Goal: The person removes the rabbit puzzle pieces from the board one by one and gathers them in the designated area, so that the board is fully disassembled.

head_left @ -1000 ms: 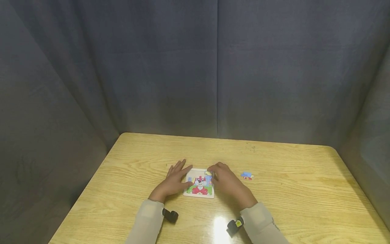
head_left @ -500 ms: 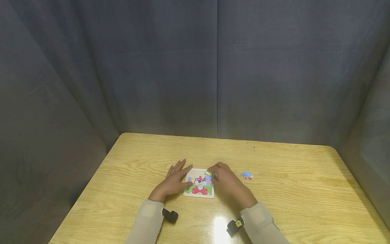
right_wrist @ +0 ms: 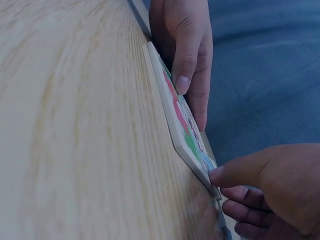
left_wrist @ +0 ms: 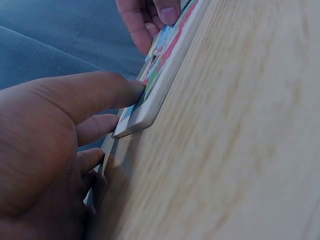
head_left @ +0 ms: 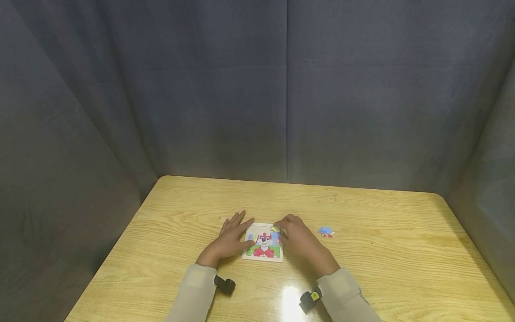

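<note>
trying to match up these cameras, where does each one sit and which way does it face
Head: on the head, looking forward and down at table, puzzle and curtain; shows both sleeves, left grip and right grip.
Left wrist: on that wrist, facing the puzzle; left grip at left, right grip at top.
Right wrist: on that wrist, facing the puzzle; right grip at lower right, left grip at top.
Shared: both wrist views catch the puzzle and both grips, from opposite ends.
</note>
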The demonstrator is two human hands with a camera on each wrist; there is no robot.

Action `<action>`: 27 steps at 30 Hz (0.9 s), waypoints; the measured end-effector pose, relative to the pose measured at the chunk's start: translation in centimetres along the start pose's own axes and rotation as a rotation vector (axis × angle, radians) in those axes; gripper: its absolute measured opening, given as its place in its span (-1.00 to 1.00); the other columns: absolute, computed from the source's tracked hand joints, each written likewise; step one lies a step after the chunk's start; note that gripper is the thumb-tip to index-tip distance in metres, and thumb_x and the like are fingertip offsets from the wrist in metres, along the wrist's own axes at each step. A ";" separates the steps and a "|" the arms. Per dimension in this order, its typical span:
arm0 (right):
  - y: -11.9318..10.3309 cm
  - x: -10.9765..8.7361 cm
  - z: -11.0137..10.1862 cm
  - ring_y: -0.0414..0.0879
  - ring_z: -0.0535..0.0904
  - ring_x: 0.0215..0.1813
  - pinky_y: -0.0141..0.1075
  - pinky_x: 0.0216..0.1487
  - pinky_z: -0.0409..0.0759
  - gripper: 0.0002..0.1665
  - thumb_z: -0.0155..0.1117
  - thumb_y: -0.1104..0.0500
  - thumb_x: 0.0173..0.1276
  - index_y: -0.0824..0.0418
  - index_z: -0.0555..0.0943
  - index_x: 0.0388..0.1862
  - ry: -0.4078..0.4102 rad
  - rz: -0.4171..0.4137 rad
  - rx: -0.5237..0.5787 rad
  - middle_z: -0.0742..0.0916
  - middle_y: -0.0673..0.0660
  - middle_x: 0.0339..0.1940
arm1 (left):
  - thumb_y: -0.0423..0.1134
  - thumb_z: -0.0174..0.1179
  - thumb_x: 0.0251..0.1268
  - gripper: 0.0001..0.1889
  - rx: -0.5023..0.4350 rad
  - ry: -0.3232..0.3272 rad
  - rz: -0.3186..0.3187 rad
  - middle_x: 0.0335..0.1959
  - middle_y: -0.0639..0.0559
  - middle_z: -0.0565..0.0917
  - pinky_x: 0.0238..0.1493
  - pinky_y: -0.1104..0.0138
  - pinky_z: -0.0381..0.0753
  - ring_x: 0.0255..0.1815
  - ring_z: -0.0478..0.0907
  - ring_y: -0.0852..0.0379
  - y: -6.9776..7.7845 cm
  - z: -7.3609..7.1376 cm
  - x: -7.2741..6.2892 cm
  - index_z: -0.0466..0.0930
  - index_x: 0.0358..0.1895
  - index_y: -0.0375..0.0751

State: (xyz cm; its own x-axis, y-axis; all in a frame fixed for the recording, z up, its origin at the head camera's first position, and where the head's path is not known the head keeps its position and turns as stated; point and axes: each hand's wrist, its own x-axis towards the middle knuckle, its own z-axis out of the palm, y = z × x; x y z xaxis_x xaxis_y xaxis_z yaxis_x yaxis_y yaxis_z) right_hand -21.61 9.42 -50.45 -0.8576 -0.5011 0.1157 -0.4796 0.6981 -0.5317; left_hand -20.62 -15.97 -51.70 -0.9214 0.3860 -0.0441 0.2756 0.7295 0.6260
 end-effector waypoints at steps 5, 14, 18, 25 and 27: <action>0.0 0.0 0.0 0.08 0.46 0.18 -0.10 0.17 0.54 -0.64 0.24 0.22 0.38 0.19 0.62 0.15 0.008 0.009 -0.001 0.59 0.10 0.07 | -0.01 0.21 0.32 -0.28 -0.009 0.001 0.004 0.58 -0.17 -0.10 0.48 -0.07 -0.45 0.58 -0.31 -0.15 0.1 0.0 -0.1 0.21 0.50 -0.09; 0.0 -0.1 -0.1 0.06 0.47 0.16 -0.13 0.15 0.56 -0.62 0.27 0.18 0.38 0.19 0.61 0.16 0.021 0.002 -0.031 0.60 0.09 0.07 | -0.01 0.21 0.33 -0.29 -0.012 -0.005 0.004 0.58 -0.17 -0.11 0.48 -0.06 -0.45 0.58 -0.32 -0.15 0.0 -0.1 -0.1 0.21 0.50 -0.09; 0.2 -0.3 -0.3 0.05 0.47 0.15 -0.12 0.14 0.56 -0.62 0.27 0.19 0.37 0.20 0.61 0.15 0.036 -0.019 -0.043 0.61 0.08 0.06 | -0.01 0.20 0.33 -0.29 -0.015 -0.003 0.010 0.58 -0.17 -0.11 0.48 -0.06 -0.44 0.58 -0.31 -0.15 -0.2 0.0 0.1 0.21 0.50 -0.10; 0.4 -1.2 -0.9 -0.03 0.50 0.09 -0.14 0.10 0.57 -0.63 0.22 0.19 0.39 0.19 0.61 0.16 0.000 -0.049 0.077 0.61 0.06 0.06 | -0.01 0.20 0.33 -0.29 -0.014 -0.007 0.013 0.58 -0.18 -0.11 0.48 -0.05 -0.46 0.57 -0.32 -0.15 -0.2 0.0 0.0 0.20 0.50 -0.10; 0.4 -1.5 -1.1 -0.08 0.51 0.06 -0.17 0.07 0.57 -0.63 0.20 0.22 0.39 0.18 0.61 0.16 -0.022 -0.061 0.120 0.62 0.04 0.05 | 0.00 0.20 0.33 -0.29 -0.006 -0.006 0.015 0.58 -0.19 -0.11 0.48 -0.06 -0.46 0.57 -0.31 -0.15 -0.3 0.0 0.0 0.20 0.50 -0.10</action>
State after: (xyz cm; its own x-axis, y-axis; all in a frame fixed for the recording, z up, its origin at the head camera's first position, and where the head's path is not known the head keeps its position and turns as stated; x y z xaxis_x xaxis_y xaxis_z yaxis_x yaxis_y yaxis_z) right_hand -20.78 11.04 -49.93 -0.8229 -0.5524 0.1332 -0.5036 0.6005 -0.6211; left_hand -20.69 -16.16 -51.88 -0.9153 0.4008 -0.0394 0.2881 0.7201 0.6312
